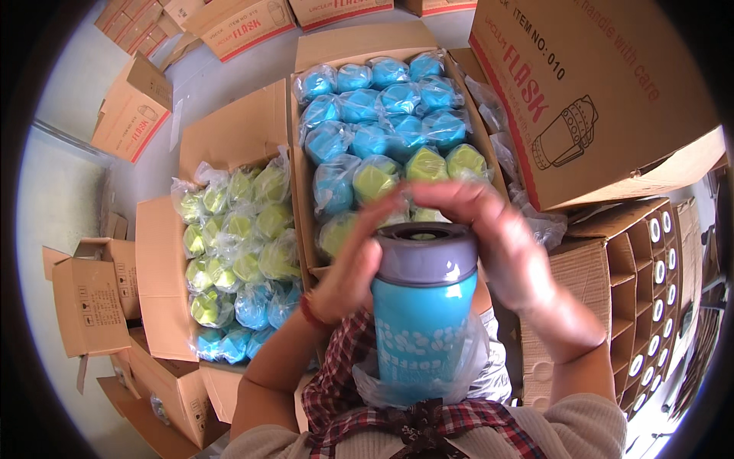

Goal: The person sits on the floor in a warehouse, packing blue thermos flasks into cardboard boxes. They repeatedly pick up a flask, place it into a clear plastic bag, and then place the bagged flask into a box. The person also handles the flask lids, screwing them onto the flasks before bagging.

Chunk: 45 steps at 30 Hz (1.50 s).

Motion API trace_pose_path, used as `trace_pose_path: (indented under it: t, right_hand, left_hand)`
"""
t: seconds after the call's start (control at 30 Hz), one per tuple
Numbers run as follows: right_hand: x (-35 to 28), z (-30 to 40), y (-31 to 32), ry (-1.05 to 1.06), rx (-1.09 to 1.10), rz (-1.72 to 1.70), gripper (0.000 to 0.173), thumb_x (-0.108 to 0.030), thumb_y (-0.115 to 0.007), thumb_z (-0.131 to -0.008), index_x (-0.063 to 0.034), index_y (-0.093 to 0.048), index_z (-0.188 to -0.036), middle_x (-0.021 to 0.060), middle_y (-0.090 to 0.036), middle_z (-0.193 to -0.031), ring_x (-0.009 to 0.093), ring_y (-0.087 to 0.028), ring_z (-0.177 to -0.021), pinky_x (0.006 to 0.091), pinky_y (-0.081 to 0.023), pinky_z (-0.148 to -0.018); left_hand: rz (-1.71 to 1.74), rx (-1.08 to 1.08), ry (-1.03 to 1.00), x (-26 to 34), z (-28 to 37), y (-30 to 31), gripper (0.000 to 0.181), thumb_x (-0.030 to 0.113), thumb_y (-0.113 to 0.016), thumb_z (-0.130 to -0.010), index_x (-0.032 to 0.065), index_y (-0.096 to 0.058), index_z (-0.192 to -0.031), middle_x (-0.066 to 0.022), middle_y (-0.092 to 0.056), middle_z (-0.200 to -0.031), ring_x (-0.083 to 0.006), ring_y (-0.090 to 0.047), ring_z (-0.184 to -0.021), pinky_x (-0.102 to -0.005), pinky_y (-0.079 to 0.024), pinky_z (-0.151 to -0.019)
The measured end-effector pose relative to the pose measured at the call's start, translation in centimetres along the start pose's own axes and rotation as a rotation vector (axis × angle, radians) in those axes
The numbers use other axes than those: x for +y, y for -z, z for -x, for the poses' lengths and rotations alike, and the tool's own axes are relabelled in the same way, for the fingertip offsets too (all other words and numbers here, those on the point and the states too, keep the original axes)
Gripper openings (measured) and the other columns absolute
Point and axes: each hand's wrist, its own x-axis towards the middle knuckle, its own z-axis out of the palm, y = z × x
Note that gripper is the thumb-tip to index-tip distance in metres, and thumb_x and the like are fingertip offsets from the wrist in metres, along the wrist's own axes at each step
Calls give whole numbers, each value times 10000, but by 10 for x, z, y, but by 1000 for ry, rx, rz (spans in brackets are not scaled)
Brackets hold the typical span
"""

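A blue vacuum flask [424, 335] with a purple-grey collar stands upright in front of my body. Its top is open, and pale printed shapes and lettering run round its wall. A clear plastic bag [459, 367] is bunched around its lower part. My left hand [352, 269] is raised at the left of the collar, thumb close to it; whether it touches I cannot tell. On the other side my right hand [510, 252], blurred, arches beside the collar with its palm apart from it. The fingertips of both hands come near each other beyond the flask mouth.
Bagged blue and green items fill an open carton [367, 43] ahead and another carton [163, 275] to the left. A large printed carton [596, 103] stands at right, above a box with cardboard dividers [622, 275]. More cartons [135, 109] sit on the floor.
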Motion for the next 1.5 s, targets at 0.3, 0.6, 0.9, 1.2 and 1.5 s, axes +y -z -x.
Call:
trace_pose_path:
  t: [0.3, 0.6, 0.9, 1.2, 1.5]
  right_hand:
    - [53, -14, 20, -242, 196, -230, 501, -389, -463, -940, -81, -456, -1335, 97, -523, -1290, 195, -454, -1238, 379, -387, -1020]
    - [35, 2, 3, -204, 123, -438, 446, -384, -377, -988, -76, -477, -1295, 146, -513, -1293, 226, -523, -1159, 355, -418, -974]
    - [16, 8, -1, 155, -10, -27, 514, -451, -347, -993, -59, -486, -1295, 100, -483, -1311, 229, -414, -1266, 344, -308, -1057]
    - [56, -35, 16, -288, 80, -799, 605, -538, -359, -954, -55, -518, -1284, 129, -591, -1219, 260, -565, -1114, 404, -431, -981]
    - [-22, 188, 110, 251, 743, 874, 321, -106, -654, -873, -30, -563, -1171, 83, -581, -1147, 170, -594, -1006, 298, -521, -824]
  left_hand:
    - [72, -82, -324, 56, -42, -12, 590, 453, -444, -930, 29, -412, -1338, -226, -418, -1381, -326, -431, -1267, -450, -322, -1057]
    - [-402, -191, -140, 36, -25, -11, 578, 430, -435, -957, 2, -391, -1344, -204, -324, -1454, -335, -341, -1332, -444, -253, -1098]
    - [347, 66, 172, -30, 6, -2, 646, 517, -300, -974, 35, -336, -1403, -145, -309, -1486, -292, -332, -1343, -445, -226, -1120]
    - [-327, -60, 194, 58, -56, -31, 1000, 379, -778, -732, 30, -181, -1455, -156, -342, -1386, -293, -390, -1255, -406, -343, -1031]
    - [1027, -141, 121, -80, -18, 61, 460, 274, -329, -1017, -60, -385, -1328, -206, -512, -1270, -299, -566, -1066, -402, -459, -958]
